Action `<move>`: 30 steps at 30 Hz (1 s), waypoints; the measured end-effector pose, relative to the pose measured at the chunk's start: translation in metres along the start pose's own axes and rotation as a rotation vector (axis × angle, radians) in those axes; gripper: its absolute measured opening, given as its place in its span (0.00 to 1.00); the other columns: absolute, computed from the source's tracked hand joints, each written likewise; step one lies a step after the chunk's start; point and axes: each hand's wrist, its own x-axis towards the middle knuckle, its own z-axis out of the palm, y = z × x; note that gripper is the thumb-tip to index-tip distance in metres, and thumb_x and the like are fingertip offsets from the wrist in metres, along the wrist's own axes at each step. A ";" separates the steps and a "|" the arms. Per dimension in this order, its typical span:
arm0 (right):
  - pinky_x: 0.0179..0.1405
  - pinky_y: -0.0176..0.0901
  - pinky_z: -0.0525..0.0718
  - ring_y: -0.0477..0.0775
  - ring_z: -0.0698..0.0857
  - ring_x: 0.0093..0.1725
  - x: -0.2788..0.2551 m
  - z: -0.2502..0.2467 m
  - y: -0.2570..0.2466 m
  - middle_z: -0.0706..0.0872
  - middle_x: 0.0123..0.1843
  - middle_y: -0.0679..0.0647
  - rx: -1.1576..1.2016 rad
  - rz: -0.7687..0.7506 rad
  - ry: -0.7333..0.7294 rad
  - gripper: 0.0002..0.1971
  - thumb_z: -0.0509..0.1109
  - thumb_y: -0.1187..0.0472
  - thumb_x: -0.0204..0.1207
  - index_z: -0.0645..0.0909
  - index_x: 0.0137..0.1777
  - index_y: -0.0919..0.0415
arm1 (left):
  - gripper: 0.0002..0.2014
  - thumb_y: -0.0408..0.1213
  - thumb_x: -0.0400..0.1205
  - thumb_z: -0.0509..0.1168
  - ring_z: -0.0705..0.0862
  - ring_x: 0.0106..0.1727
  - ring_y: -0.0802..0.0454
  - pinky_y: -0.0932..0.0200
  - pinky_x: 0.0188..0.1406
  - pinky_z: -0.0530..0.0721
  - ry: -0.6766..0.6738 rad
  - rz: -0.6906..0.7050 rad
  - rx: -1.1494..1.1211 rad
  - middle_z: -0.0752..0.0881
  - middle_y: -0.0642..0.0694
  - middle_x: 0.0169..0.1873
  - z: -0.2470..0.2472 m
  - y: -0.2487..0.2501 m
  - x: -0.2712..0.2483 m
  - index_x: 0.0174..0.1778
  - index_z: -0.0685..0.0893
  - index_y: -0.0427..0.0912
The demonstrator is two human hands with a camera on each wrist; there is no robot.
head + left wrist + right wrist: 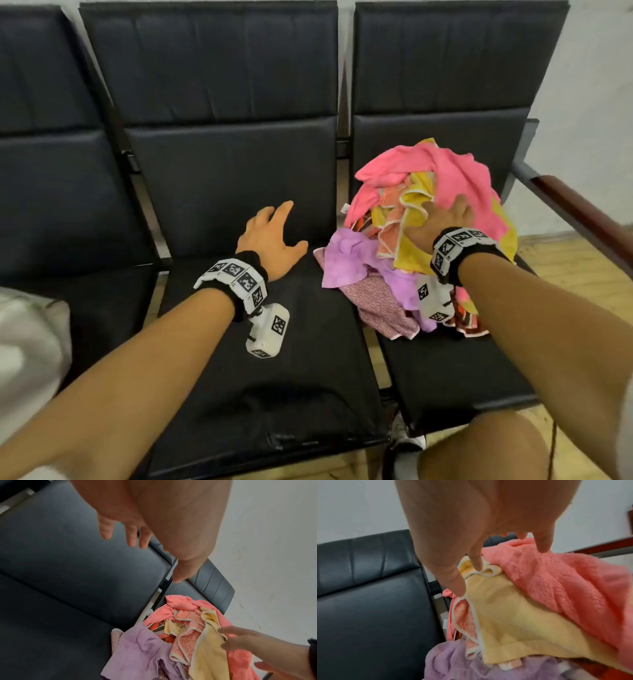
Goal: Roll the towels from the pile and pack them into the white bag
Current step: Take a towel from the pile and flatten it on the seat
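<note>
Two bare forearms reach forward from the bottom of the head view, each with a black wrist band carrying white marker blocks. At the left edge of that view sits a pale white fabric mass (pixel 29 346) on the leftmost seat; it may be the white bag, but too little of it shows to tell, and nothing can be seen inside it.

On the right-hand black seat (pixel 452 373) lies the pile of towels (pixel 424 219), loose and unrolled: a pink towel (pixel 445 168) on top and at the back, a yellow towel (pixel 411 253) with a pale trimmed edge below it, a lilac towel (pixel 346 260) spilling toward the front left corner, and patterned orange and speckled pink cloth underneath.

The right hand (pixel 442 219) rests on the pile with fingers spread and fairly straight. In the right wrist view its fingertips (pixel 477 566) touch the trimmed fold of the yellow towel (pixel 513 615), just beside the pink towel (pixel 565 581); nothing is pinched or gripped.

The left hand (pixel 274 236) hangs relaxed and empty over the middle seat (pixel 222 192), fingers loosely spread, near the pile's left edge but apart from it. The left wrist view shows the same loose fingers (pixel 132 536) above dark upholstery, with the pile (pixel 188 635) lower right.
</note>
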 end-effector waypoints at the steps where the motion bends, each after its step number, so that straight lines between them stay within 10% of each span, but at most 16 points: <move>1: 0.83 0.63 0.43 0.72 0.42 0.85 0.002 0.004 0.003 0.48 0.86 0.71 -0.055 0.031 -0.061 0.36 0.64 0.39 0.77 0.62 0.83 0.48 | 0.42 0.55 0.80 0.68 0.60 0.83 0.39 0.37 0.77 0.70 -0.017 -0.002 -0.005 0.60 0.43 0.84 0.002 0.001 0.002 0.86 0.54 0.57; 3: 0.83 0.67 0.48 0.74 0.43 0.85 0.009 0.014 0.008 0.46 0.86 0.72 -0.054 0.087 -0.159 0.38 0.64 0.39 0.77 0.57 0.85 0.47 | 0.42 0.54 0.80 0.68 0.60 0.83 0.39 0.37 0.77 0.70 -0.030 -0.008 0.007 0.59 0.44 0.84 0.007 0.002 0.007 0.86 0.54 0.56; 6: 0.64 0.56 0.78 0.72 0.75 0.69 0.008 0.023 0.007 0.73 0.72 0.70 0.116 0.064 -0.104 0.31 0.70 0.50 0.75 0.70 0.76 0.62 | 0.41 0.53 0.80 0.68 0.60 0.83 0.39 0.36 0.77 0.70 -0.063 -0.005 0.006 0.60 0.44 0.84 0.012 0.004 0.011 0.86 0.54 0.56; 9: 0.44 0.47 0.76 0.70 0.83 0.57 0.009 0.017 0.007 0.84 0.60 0.69 0.157 0.028 0.050 0.14 0.69 0.65 0.74 0.79 0.59 0.68 | 0.40 0.53 0.80 0.69 0.61 0.82 0.39 0.37 0.77 0.70 -0.089 0.017 0.012 0.63 0.44 0.83 0.012 0.004 0.012 0.86 0.56 0.55; 13: 0.53 0.51 0.80 0.70 0.84 0.58 -0.003 -0.002 -0.006 0.87 0.58 0.67 0.268 -0.101 0.196 0.13 0.66 0.66 0.77 0.85 0.60 0.64 | 0.39 0.51 0.80 0.70 0.64 0.81 0.40 0.39 0.76 0.71 -0.075 0.043 -0.009 0.66 0.44 0.81 0.008 0.007 0.010 0.85 0.59 0.53; 20: 0.39 0.46 0.75 0.55 0.78 0.40 -0.057 -0.029 -0.090 0.80 0.40 0.51 0.474 -0.526 0.151 0.10 0.66 0.72 0.70 0.75 0.42 0.55 | 0.47 0.55 0.74 0.76 0.65 0.81 0.44 0.45 0.78 0.70 -0.074 0.181 -0.087 0.67 0.45 0.81 -0.021 0.028 -0.008 0.85 0.58 0.57; 30: 0.55 0.46 0.79 0.54 0.82 0.50 -0.140 -0.071 -0.193 0.84 0.50 0.54 0.800 -0.695 0.233 0.10 0.66 0.69 0.76 0.85 0.47 0.55 | 0.27 0.38 0.75 0.73 0.88 0.50 0.50 0.55 0.52 0.82 0.124 0.167 -0.236 0.89 0.53 0.47 -0.107 -0.004 -0.068 0.70 0.76 0.56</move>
